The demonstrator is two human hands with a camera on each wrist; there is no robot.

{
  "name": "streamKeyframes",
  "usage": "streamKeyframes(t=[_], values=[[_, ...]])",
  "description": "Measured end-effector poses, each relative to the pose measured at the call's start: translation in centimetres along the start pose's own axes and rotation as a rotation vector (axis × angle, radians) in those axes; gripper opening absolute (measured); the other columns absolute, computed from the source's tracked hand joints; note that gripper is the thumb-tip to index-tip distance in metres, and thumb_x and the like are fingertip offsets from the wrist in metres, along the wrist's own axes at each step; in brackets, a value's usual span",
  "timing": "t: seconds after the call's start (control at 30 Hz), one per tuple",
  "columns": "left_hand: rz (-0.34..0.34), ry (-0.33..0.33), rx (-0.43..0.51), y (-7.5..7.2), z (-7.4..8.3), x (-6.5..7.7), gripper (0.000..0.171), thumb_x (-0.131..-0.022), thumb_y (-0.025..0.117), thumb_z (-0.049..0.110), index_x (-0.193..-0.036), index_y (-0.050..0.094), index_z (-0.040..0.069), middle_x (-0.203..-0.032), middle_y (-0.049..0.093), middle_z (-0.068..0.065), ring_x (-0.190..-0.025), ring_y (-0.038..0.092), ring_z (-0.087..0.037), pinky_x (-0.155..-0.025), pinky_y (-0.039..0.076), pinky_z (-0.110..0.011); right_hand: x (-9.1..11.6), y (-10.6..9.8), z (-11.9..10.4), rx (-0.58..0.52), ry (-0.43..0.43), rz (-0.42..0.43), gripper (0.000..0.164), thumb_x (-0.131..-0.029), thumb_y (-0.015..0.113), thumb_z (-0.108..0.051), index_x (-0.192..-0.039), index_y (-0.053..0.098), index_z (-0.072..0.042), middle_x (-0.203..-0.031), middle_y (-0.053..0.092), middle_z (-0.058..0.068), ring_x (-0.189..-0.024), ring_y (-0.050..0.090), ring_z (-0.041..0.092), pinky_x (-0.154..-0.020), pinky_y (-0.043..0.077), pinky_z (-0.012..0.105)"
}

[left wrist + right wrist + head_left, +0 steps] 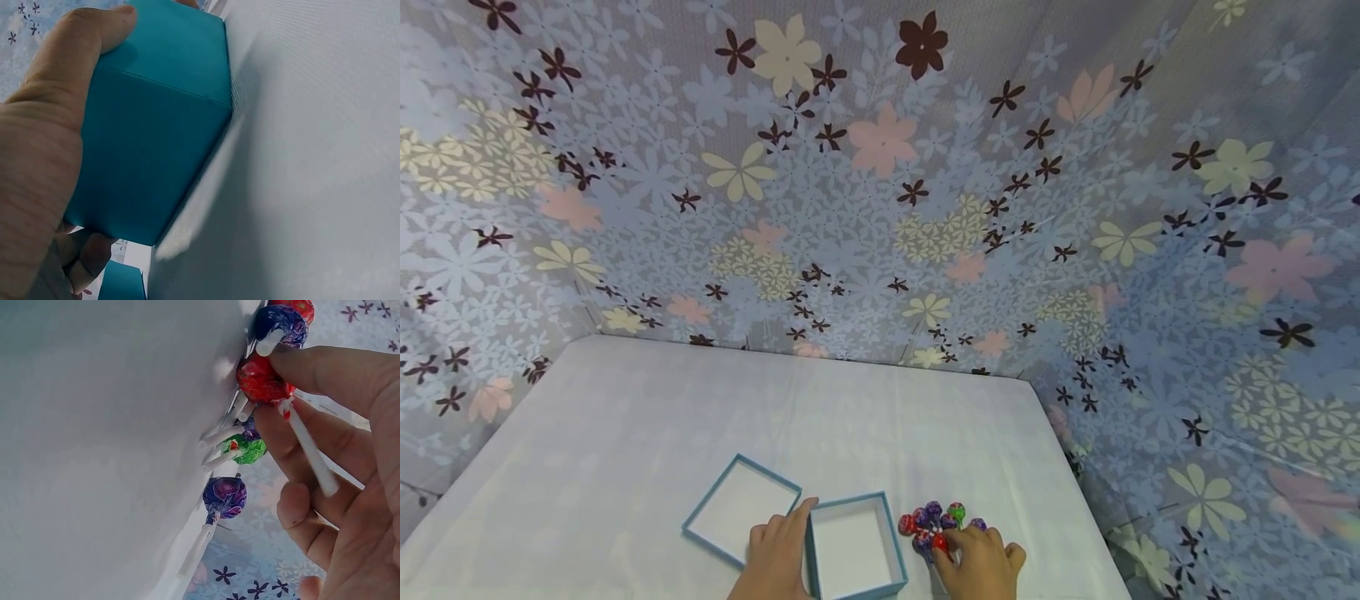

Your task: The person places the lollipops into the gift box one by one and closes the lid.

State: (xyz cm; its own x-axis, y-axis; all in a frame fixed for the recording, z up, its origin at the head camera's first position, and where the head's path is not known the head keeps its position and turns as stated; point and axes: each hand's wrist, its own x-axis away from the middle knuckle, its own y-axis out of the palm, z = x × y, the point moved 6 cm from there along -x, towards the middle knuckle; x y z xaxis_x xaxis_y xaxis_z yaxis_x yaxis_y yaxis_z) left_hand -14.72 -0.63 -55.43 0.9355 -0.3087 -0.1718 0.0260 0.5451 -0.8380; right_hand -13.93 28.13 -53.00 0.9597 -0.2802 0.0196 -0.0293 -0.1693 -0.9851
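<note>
My left hand [772, 553] grips the left side of an open blue box [889, 527] with a white inside. In the left wrist view the thumb lies along the teal outer wall of the box [150, 150], and the other fingers are partly hidden behind it. My right hand [983, 565] pinches a red-wrapped lollipop [259, 380] between thumb and fingers, its white stick pointing back toward the palm. Around it lie several more lollipops: a green one [249, 452], a purple one [225, 497] and a dark blue one [284, 326].
A shallow blue-edged lid [741, 504], white inside, lies left of the box, partly behind my left hand. Everything rests on a white-covered table [760, 400]. Flower-patterned curtains [850, 208] hang along the table's back and sides.
</note>
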Motion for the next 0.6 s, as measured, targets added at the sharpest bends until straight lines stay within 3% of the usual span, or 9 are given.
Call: streamKeyframes(t=[0.1, 0.33, 0.6], values=[[0.028, 0.018, -0.019, -0.1, 0.1, 0.01, 0.134, -0.046, 0.069, 0.093, -0.144, 0.042, 0.006, -0.119, 0.064, -0.004, -0.088, 0.047, -0.014, -0.073, 0.029, -0.032, -0.03, -0.13, -0.09, 0.0, 0.021, -0.005, 0.026, -0.075, 0.085, -0.033, -0.094, 0.079, -0.016, -0.074, 0.061, -0.006, -0.08, 0.049, 0.021, -0.087, 0.026, 0.06], [0.008, -0.002, -0.006, 0.13, 0.13, 0.09, 0.133, -0.042, 0.078, 0.086, -0.142, 0.043, 0.005, -0.122, 0.063, -0.007, -0.089, 0.049, -0.017, -0.073, 0.031, -0.034, 0.13, 0.02, 0.0, 0.002, 0.056, -0.032, 0.026, -0.073, 0.087, -0.035, -0.089, 0.08, -0.015, -0.07, 0.062, -0.007, -0.078, 0.048, 0.021, -0.089, 0.026, 0.062], [0.067, 0.014, -0.059, 0.04, 0.22, 0.15, 0.133, -0.042, 0.073, 0.091, -0.141, 0.044, 0.007, -0.118, 0.064, -0.003, -0.087, 0.047, -0.013, -0.072, 0.03, -0.031, 0.18, -0.42, 0.18, -0.007, 0.041, 0.053, 0.026, -0.071, 0.086, -0.038, -0.082, 0.079, -0.017, -0.066, 0.062, -0.008, -0.074, 0.046, 0.02, -0.084, 0.026, 0.059]])
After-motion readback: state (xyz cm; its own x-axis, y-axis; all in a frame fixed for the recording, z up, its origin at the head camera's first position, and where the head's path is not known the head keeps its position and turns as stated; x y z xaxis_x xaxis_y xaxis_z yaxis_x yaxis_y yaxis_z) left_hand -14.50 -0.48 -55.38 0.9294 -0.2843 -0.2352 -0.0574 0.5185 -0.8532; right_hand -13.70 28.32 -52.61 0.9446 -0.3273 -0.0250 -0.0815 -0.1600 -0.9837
